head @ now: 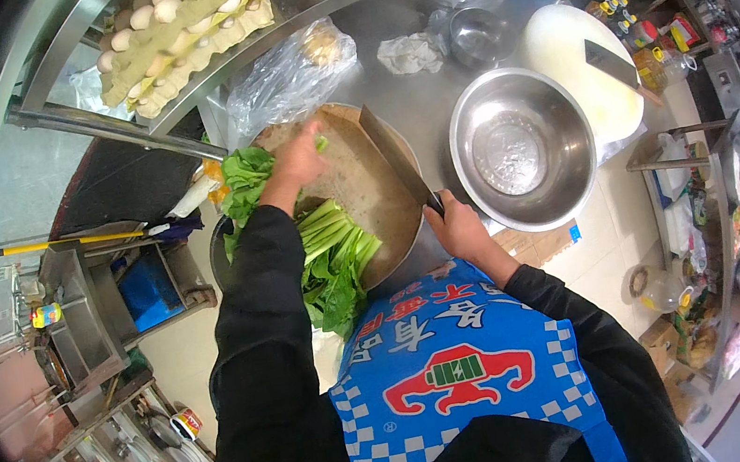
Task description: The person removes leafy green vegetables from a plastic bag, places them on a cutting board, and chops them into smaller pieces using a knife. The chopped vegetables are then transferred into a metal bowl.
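Observation:
My right hand (460, 227) grips the dark handle of a cleaver (393, 155), its broad blade standing over the right side of a round chopping board (371, 192). At the board's upper left, my left hand (298, 163) is blurred and closes over a bunch of leafy greens (247, 177). The leaves stick out to its left and a pale stem end shows at its right. Nearer my body, a pile of leafy greens with thick stems (335, 236) lies on the board's left edge. Its cut ends point right.
A wide steel basin (523, 149) stands right of the board. Beyond it, a second cleaver (610, 64) rests on a white round board (566, 61). Behind are a plastic bag (291, 75), a crumpled cloth (411, 55) and steel bowls (479, 35). Egg trays (187, 40) sit on the overhead shelf.

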The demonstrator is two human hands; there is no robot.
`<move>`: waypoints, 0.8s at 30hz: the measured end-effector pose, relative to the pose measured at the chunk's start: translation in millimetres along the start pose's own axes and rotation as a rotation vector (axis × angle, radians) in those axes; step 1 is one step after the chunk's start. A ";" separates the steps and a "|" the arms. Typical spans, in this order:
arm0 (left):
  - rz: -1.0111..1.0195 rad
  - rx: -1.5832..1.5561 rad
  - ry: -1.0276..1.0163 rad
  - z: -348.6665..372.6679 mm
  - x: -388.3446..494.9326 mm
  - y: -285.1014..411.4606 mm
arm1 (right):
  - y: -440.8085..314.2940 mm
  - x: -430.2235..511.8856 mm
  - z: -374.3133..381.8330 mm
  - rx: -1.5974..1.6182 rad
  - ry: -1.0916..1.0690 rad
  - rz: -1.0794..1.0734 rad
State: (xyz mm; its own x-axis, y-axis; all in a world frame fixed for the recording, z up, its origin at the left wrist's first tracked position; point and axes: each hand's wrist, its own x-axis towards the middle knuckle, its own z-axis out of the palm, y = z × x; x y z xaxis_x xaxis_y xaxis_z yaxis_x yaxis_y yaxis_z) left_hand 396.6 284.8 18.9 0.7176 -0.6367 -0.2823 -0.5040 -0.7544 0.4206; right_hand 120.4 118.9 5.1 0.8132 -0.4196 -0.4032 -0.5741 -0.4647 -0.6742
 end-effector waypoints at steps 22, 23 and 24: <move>-0.051 0.138 -0.261 -2.9 -151.4 -22.8 | -2.2 3.3 -10.5 -0.049 -0.080 -0.007; -0.043 0.188 -0.200 10.1 -166.3 -10.1 | -2.5 2.8 -10.3 -0.067 -0.082 0.009; -0.066 0.266 -0.169 21.6 -175.4 0.6 | -3.0 2.5 -10.1 -0.068 -0.076 0.007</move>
State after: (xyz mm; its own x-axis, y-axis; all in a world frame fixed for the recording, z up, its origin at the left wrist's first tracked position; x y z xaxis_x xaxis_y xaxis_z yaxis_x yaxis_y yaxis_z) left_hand 260.1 392.6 50.0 0.6738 -0.5860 -0.4501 -0.5832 -0.7958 0.1632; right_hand 123.2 111.4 12.4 0.8125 -0.3638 -0.4555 -0.5829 -0.5147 -0.6288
